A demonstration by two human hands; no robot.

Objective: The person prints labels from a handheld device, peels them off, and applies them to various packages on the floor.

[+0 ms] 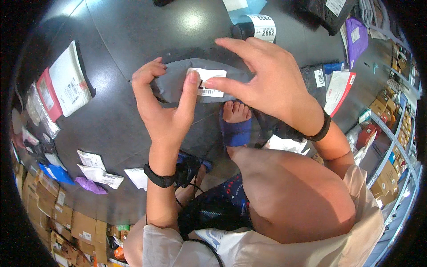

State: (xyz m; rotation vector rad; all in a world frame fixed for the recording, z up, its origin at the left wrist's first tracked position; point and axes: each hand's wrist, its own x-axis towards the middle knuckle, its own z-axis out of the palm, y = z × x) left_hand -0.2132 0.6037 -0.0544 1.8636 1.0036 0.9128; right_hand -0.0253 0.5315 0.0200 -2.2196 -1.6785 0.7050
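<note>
A grey plastic mailer parcel (173,78) is before me, above the dark floor. My left hand (163,96) grips its left end, fingers curled round the far edge and thumb on the left side of a white label (215,73). This label bears print and a barcode, partly covered by my thumbs. Over the parcel's right side, my right hand (267,73) rests its thumb tip on the label. The right hand's other fingers are spread away from that thumb, reaching past the far edge. Whether they touch the parcel from behind cannot be told.
A dark roll-shaped parcel (243,31) with a label lies beyond my right hand. White mailers (71,86) lie at left, a purple mailer (357,41) at right. Cardboard boxes (83,230) stand lower left; metal shelving (393,140) runs along the right. My sandalled foot (237,113) is below the parcel.
</note>
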